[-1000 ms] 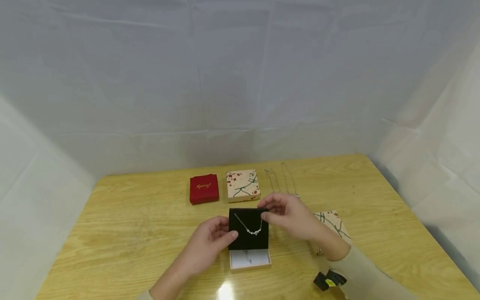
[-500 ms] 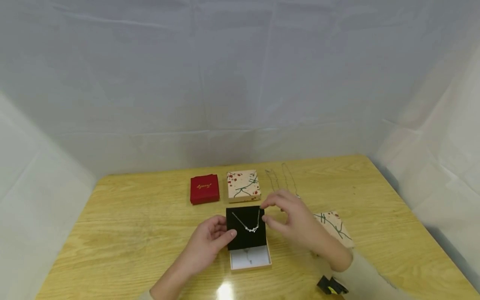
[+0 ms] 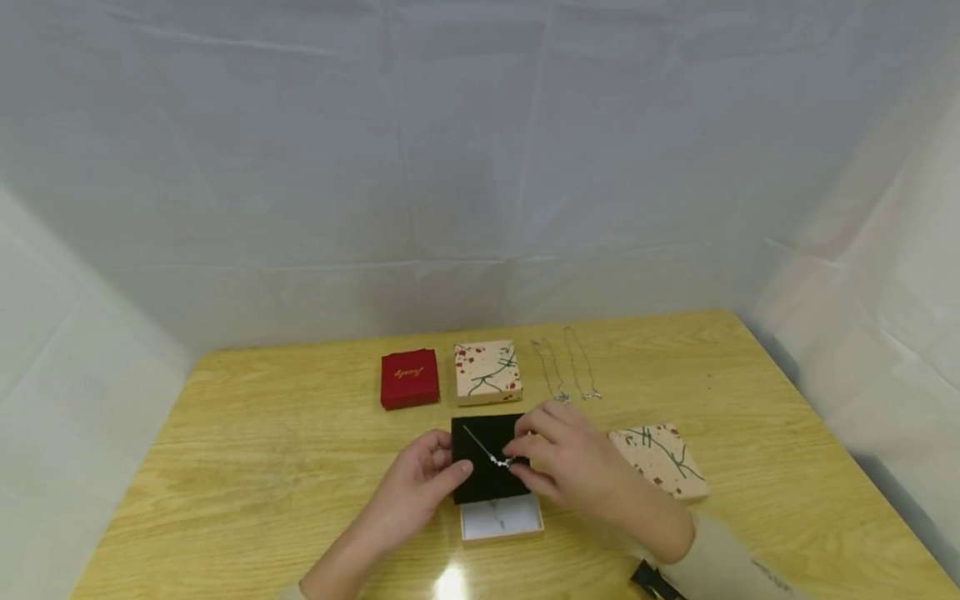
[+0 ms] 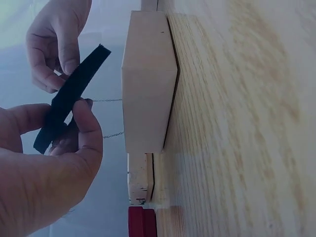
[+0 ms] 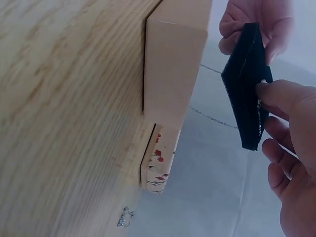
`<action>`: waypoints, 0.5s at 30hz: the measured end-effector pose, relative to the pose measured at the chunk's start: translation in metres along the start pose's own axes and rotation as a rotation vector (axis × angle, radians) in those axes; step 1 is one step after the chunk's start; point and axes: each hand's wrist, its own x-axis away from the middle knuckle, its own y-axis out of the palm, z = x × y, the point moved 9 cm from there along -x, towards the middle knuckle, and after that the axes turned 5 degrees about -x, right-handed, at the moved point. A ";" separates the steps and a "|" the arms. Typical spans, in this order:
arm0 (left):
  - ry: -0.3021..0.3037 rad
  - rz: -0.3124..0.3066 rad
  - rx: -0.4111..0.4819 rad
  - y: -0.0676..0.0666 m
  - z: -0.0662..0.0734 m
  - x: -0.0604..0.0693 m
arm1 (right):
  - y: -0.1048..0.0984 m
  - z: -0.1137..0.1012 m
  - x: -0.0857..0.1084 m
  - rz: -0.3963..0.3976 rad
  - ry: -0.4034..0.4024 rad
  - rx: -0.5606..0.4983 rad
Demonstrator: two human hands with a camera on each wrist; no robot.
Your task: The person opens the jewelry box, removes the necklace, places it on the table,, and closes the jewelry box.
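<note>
Over a shallow white-lined box tray (image 3: pixel 501 518), my left hand (image 3: pixel 417 479) grips a black jewelry pad (image 3: pixel 480 483) by its left edge, thumb on the front. A silver necklace (image 3: pixel 480 443) hangs across the pad's face, its chain running behind the pad and down toward the tray in both wrist views. My right hand (image 3: pixel 570 458) is at the pad's right side, thumb and fingertips pinching the necklace at its pendant. In the right wrist view the right thumb (image 5: pixel 284 96) lies on the pendant against the pad. The right fingers partly hide the pendant.
A red box (image 3: pixel 409 379) and a floral box (image 3: pixel 487 372) stand behind the pad. Two necklaces (image 3: pixel 583 367) lie to their right on the wooden table (image 3: pixel 262 450). A floral lid (image 3: pixel 663 462) lies beyond my right forearm. White cloth (image 3: pixel 465 167) encloses the table.
My right hand has moved from the pad's upper right corner down and left to the necklace's pendant. The pad has shifted slightly left in my left hand.
</note>
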 end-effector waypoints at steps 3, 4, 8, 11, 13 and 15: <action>0.015 -0.036 0.046 0.003 0.001 0.000 | 0.002 -0.001 0.000 0.001 -0.007 0.009; 0.018 -0.045 0.057 0.003 0.002 0.000 | 0.002 -0.002 0.000 0.002 -0.009 0.012; 0.015 -0.068 0.090 0.005 0.003 0.001 | 0.005 -0.002 -0.001 -0.020 0.017 0.002; 0.005 -0.076 0.100 0.006 0.003 0.002 | 0.007 -0.002 -0.001 -0.039 0.035 0.004; 0.001 -0.081 0.106 0.006 0.003 0.002 | 0.009 -0.001 -0.001 -0.052 0.043 0.008; 0.002 -0.087 0.110 0.007 0.003 0.002 | 0.010 -0.002 -0.001 -0.057 0.043 0.017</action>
